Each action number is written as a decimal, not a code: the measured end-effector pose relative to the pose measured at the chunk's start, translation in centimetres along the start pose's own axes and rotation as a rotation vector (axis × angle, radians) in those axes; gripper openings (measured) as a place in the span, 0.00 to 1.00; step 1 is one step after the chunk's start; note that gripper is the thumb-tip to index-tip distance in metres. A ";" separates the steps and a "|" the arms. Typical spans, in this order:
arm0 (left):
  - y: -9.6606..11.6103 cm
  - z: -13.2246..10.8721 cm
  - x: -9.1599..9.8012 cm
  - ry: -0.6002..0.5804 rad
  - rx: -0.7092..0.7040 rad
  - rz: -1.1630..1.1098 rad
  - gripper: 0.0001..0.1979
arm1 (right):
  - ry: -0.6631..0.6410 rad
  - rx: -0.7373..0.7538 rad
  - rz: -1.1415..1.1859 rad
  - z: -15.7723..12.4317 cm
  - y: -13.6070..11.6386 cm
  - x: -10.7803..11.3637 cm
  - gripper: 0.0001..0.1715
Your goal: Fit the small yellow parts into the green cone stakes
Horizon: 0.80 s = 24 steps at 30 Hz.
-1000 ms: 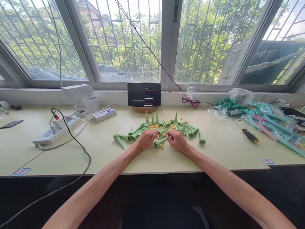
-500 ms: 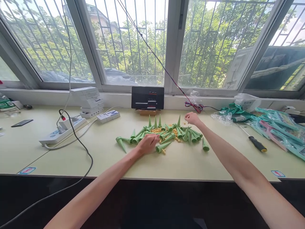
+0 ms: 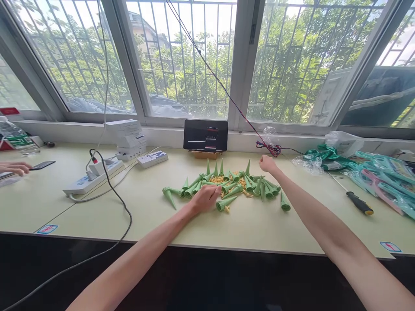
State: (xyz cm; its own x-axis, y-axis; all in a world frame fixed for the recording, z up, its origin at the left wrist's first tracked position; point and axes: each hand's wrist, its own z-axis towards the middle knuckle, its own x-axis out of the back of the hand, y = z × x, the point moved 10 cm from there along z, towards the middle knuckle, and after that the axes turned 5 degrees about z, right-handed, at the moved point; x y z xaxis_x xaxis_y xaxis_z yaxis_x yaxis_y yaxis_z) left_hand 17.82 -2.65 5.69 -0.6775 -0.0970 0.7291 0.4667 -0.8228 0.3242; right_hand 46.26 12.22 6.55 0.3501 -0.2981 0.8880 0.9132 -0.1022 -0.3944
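My left hand (image 3: 205,199) is closed at the near edge of a heap of green plastic cones (image 3: 227,188). What its fingers hold, if anything, is hidden. Small yellow plastic pieces (image 3: 218,179) lie among the cones. Just right of that hand, a green cone (image 3: 226,204) rests on its side beside a loose yellow piece (image 3: 227,210). Beyond the heap's far right side, my right hand (image 3: 267,164) is closed too, its contents not visible. Several cones stand point up, including one upright cone (image 3: 248,166) left of my right hand.
A dark screen (image 3: 205,134) leans on a stand behind the heap. To the left are a power strip (image 3: 79,183), stacked white boxes (image 3: 128,138) and another person's hand (image 3: 14,167). A screwdriver (image 3: 359,203) and bagged teal items (image 3: 379,172) lie right.
The view has shifted slightly, so everything appears further right. The small yellow piece by my right fingertips no longer shows. Another person's hand has come into view at the left.
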 end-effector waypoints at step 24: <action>2.1 0.1 -0.6 -0.107 -0.077 0.030 0.16 | 0.309 0.670 0.638 -20.0 -12.9 -0.2 0.02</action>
State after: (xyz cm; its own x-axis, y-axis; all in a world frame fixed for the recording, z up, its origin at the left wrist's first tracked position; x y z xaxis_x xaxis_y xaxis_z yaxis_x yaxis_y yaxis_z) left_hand 19.32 -4.29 5.99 -0.5973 -0.0656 0.7993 0.4379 -0.8616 0.2565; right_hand 30.29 -5.41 6.73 0.8374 -0.3553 0.4153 0.5333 0.6976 -0.4785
